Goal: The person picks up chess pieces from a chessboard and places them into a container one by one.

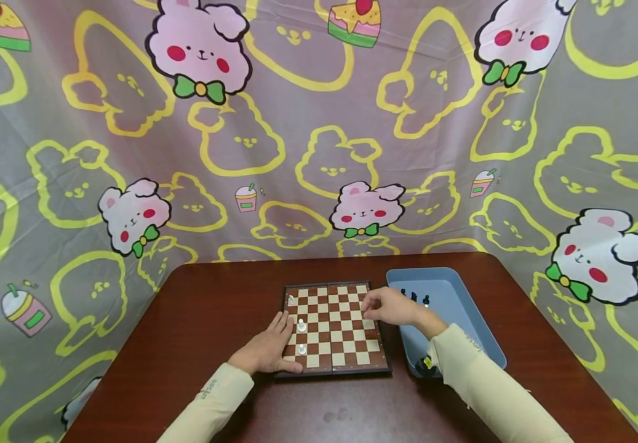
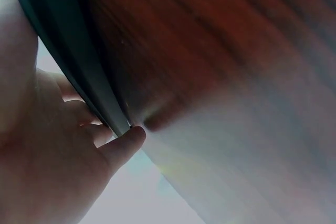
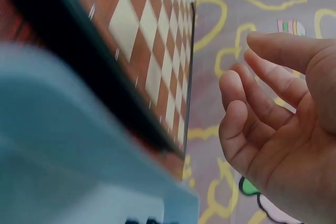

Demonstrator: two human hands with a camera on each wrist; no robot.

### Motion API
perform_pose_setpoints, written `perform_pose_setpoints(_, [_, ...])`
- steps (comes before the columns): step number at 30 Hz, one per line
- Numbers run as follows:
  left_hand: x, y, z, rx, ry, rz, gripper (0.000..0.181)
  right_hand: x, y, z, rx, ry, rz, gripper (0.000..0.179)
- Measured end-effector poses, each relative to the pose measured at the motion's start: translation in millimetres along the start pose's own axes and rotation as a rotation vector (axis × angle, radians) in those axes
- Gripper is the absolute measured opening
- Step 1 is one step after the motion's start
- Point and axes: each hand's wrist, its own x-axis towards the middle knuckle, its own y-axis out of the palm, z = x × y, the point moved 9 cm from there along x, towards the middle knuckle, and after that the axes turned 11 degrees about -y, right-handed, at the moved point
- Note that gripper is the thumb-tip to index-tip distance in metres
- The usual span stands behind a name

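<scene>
A brown-and-cream chessboard (image 1: 346,326) lies on the table, with white chess pieces along its left side, such as this white pawn-like piece (image 1: 301,326). My left hand (image 1: 267,346) rests on the board's front left part, its fingers reaching along the left side and its thumb at the front edge. In the left wrist view that thumb touches the dark board edge (image 2: 89,72). Above the board's right edge hovers my right hand (image 1: 390,306), its fingers loosely bent. The right wrist view shows nothing between those fingers (image 3: 233,124).
A blue tray (image 1: 485,329) stands just right of the board. Several black chess pieces (image 1: 414,296) are in its back left part, and a black-and-yellow object (image 1: 426,364) sits near its front. A patterned curtain (image 1: 296,154) surrounds the brown table (image 1: 213,307).
</scene>
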Motion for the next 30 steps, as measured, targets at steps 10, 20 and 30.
perform_pose_setpoints(10, [1.7, 3.1, 2.0, 0.000, -0.010, 0.002, 0.117, 19.8, 33.0, 19.5, 0.004, -0.019, 0.039, 0.008])
perform_pose_setpoints(20, [2.6, 4.3, 3.0, -0.003, -0.015, 0.007, 0.118, 30.1, 66.0, 30.1, 0.062, -0.037, 0.039, 0.007])
perform_pose_setpoints(30, [3.9, 3.9, 4.8, -0.004, -0.022, 0.010, 0.117, 38.1, 85.5, 37.7, 0.052, -0.105, 0.016, 0.006])
